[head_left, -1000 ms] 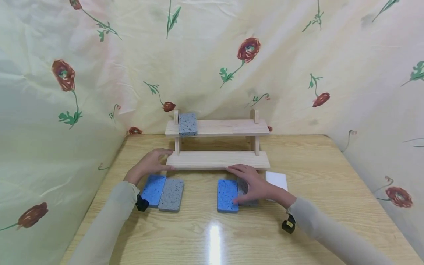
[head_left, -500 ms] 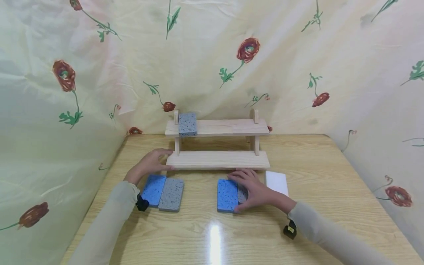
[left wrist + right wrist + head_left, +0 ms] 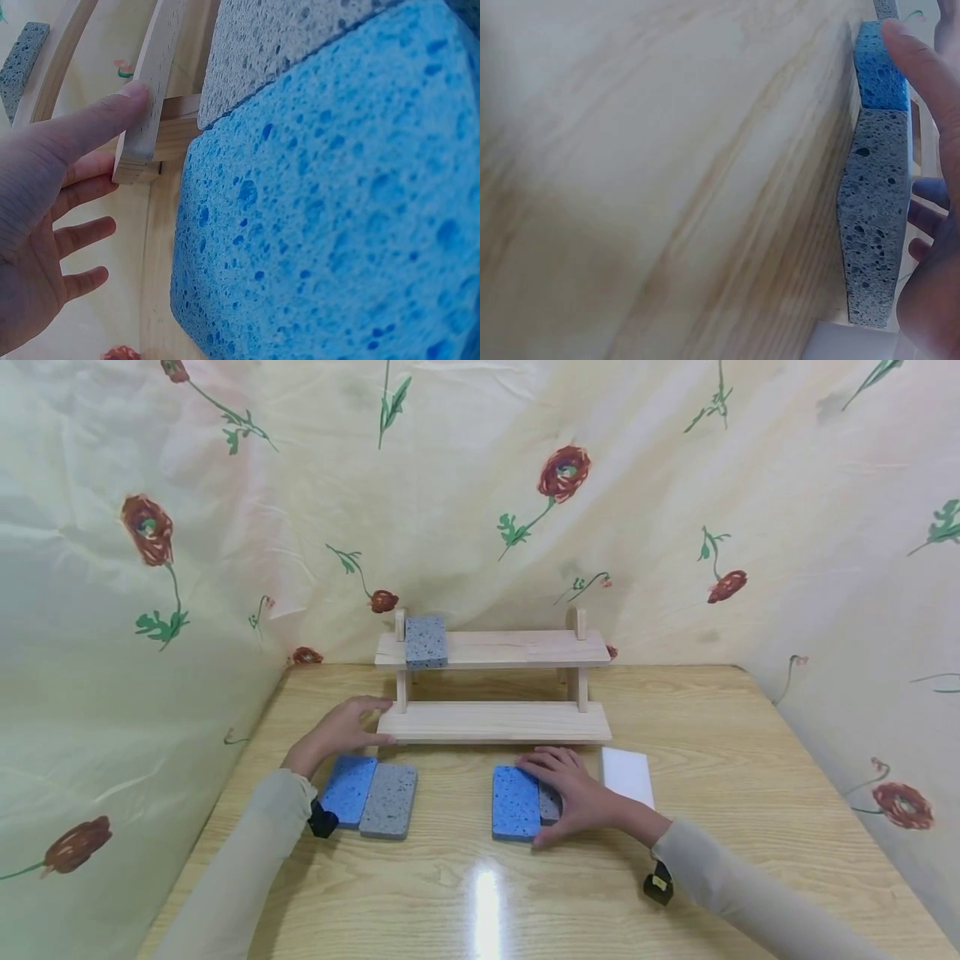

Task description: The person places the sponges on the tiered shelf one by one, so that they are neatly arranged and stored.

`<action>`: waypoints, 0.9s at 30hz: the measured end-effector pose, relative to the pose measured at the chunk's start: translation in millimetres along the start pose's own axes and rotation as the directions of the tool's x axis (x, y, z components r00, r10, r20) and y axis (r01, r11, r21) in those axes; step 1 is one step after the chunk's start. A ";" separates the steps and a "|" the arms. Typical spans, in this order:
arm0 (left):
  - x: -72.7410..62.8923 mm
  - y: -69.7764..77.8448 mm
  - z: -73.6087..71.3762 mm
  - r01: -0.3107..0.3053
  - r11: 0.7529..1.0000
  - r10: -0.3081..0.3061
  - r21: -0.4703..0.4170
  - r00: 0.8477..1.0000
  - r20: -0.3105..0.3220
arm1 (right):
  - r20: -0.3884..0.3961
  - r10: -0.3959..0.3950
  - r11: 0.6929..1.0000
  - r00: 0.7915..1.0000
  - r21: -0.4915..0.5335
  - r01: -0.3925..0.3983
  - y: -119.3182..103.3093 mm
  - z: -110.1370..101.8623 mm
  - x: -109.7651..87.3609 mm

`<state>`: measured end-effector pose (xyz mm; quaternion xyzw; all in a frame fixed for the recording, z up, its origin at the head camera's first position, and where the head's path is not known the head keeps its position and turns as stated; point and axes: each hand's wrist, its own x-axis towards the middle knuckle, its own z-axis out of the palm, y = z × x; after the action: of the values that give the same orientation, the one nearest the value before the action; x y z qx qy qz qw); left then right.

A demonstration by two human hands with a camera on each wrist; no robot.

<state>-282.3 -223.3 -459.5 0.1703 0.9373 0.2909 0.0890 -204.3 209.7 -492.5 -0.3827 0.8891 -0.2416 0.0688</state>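
Two hands. Left hand (image 3: 337,732): half-closed, thumb and fingers pinching the left end of the shelf (image 3: 491,720); left blue sponge (image 3: 349,792) just below it, left grey sponge (image 3: 388,802) beside that. Right hand (image 3: 581,797): spread wide, thumb touching right blue sponge (image 3: 516,803), grip cannot be told; right grey sponge (image 3: 550,803) under palm; white block (image 3: 628,774) at wrist.

Sponges (image 3: 388,802) lie on the table (image 3: 405,893) before the shelf (image 3: 493,722), another sponge (image 3: 426,642) on its upper tier (image 3: 517,647) at left.
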 end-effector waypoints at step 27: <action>-1.8 -0.5 -0.5 -0.044 0.999 0.045 0.013 0.999 -0.016 | 0.011 -0.007 0.998 1.000 -0.056 0.008 -2.2 -0.4 1.2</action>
<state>-280.8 -224.7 -459.2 0.1893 0.9358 0.2880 0.0737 -203.9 207.7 -490.9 -0.3891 0.8937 -0.2146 0.0618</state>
